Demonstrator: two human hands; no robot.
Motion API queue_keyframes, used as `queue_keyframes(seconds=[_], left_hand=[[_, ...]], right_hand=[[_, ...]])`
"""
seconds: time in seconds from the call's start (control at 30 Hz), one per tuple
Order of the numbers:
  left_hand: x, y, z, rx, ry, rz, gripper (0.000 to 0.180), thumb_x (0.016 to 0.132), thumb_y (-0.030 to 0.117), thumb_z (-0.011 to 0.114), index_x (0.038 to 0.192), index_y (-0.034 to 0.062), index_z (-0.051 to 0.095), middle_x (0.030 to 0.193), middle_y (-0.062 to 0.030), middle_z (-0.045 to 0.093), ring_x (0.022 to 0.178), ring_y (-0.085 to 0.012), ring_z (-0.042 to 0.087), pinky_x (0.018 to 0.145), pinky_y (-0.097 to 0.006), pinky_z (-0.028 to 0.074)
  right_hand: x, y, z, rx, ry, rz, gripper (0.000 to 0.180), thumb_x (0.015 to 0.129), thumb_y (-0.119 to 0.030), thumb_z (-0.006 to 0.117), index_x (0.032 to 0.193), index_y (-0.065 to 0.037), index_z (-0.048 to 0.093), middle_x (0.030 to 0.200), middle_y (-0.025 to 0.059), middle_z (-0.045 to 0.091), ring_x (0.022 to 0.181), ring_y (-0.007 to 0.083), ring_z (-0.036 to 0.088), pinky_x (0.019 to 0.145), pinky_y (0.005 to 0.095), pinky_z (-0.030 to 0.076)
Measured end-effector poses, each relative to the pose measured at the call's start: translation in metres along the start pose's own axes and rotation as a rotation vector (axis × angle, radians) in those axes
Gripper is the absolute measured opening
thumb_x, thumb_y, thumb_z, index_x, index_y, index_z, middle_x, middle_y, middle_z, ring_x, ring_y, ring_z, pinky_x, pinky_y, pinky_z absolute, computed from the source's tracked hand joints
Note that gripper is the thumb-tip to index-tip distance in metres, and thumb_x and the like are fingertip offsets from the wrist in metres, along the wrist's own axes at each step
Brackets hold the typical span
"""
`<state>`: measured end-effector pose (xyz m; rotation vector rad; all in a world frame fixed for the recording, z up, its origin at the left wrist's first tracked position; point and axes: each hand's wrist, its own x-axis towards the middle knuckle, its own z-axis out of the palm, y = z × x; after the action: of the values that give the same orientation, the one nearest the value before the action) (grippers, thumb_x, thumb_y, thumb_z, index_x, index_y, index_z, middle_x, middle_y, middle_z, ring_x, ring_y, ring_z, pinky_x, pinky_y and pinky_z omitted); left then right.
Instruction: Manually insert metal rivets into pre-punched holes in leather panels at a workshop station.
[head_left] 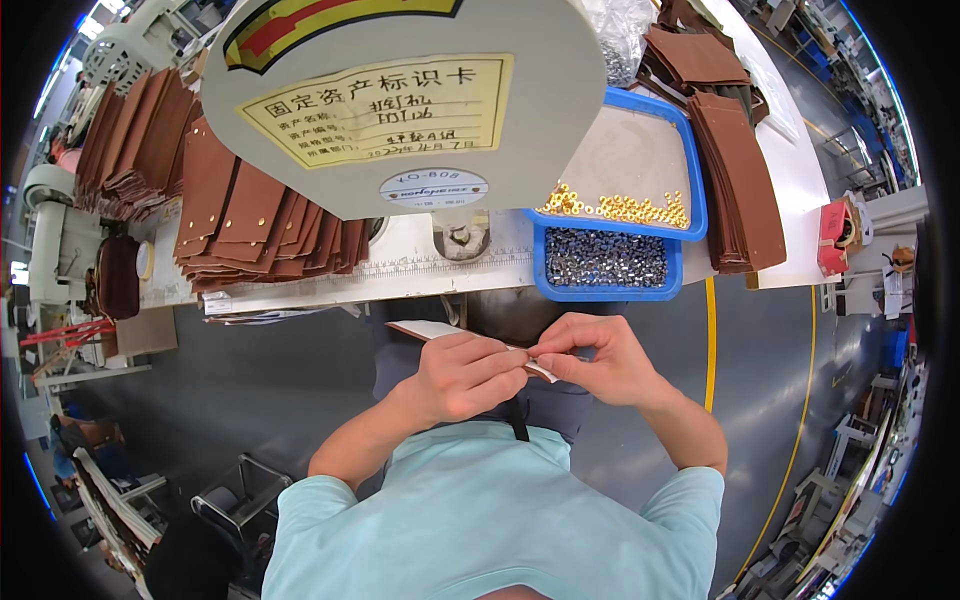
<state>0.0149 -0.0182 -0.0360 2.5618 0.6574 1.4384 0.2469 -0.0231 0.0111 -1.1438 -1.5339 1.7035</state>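
We hold a thin flat piece of brown leather (pixel 455 333) with a pale underside in front of our tummy, near the middle of the view. Our left hand (pixel 462 375) curls around it, fingers close together and pinched on the piece. Our right hand (pixel 600 360) meets it at 3 o'clock, and its fingertips squeeze the end of the piece. The two hands touch each other. At 12 o'clock from the hands is a white worktable (pixel 420 275). At 1 o'clock sits a blue tray (pixel 693 180) with little gold rivets (pixel 620 208), and just under it another blue tray (pixel 540 285) full of small silver ones (pixel 605 258). At 10 o'clock lie stacks of brown leather pieces (pixel 255 225). More brown pieces (pixel 735 180) lie at 2 o'clock.
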Motion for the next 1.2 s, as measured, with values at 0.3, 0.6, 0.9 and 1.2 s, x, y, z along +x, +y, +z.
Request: queue_keyframes(seconds=[0.3, 0.6, 0.9, 1.2], left_hand=[[0.006, 0.008, -0.001, -0.153, -0.051, -0.302, 0.024, 0.067, 0.003, 0.086, 0.079, 0.0076, 0.066, 0.082, -0.0041, 0.074, 0.066, -0.0188, 0.071, 0.054, -0.029, 0.054], [0.008, 0.019, 0.001, -0.28, -0.074, -0.546, 0.018, 0.074, 0.0, 0.079, 0.084, 0.0087, 0.068, 0.082, -0.0037, 0.072, 0.067, -0.0206, 0.068, 0.058, -0.033, 0.055], [0.032, 0.015, -0.003, -0.612, -0.318, -1.055, 0.048, 0.083, 0.011, 0.084, 0.124, 0.0034, 0.061, 0.11, -0.0121, 0.074, 0.098, -0.0233, 0.075, 0.087, -0.034, 0.061], [0.016, 0.003, 0.003, -0.422, -0.324, -0.89, 0.059, 0.082, 0.004, 0.082, 0.137, 0.0033, 0.06, 0.107, -0.0119, 0.076, 0.089, -0.017, 0.075, 0.087, -0.031, 0.06]], right_hand=[[-0.003, 0.004, 0.004, -0.066, 0.075, -0.213, 0.025, 0.078, -0.006, 0.086, 0.102, -0.002, 0.079, 0.101, 0.0098, 0.074, 0.093, 0.0192, 0.069, 0.081, 0.0311, 0.055], [0.002, 0.012, 0.005, -0.072, 0.079, -0.077, 0.023, 0.079, 0.003, 0.081, 0.101, -0.002, 0.077, 0.096, 0.0071, 0.073, 0.09, 0.0211, 0.071, 0.08, 0.0329, 0.056], [0.016, 0.038, 0.008, -0.756, 0.39, -0.733, 0.027, 0.069, -0.001, 0.081, 0.094, -0.008, 0.071, 0.09, 0.0022, 0.069, 0.079, 0.0221, 0.064, 0.074, 0.0374, 0.044], [0.026, 0.024, 0.007, -0.677, 0.212, -0.651, 0.02, 0.08, -0.012, 0.081, 0.099, -0.009, 0.077, 0.087, 0.0061, 0.071, 0.08, 0.0251, 0.066, 0.072, 0.0368, 0.047]])
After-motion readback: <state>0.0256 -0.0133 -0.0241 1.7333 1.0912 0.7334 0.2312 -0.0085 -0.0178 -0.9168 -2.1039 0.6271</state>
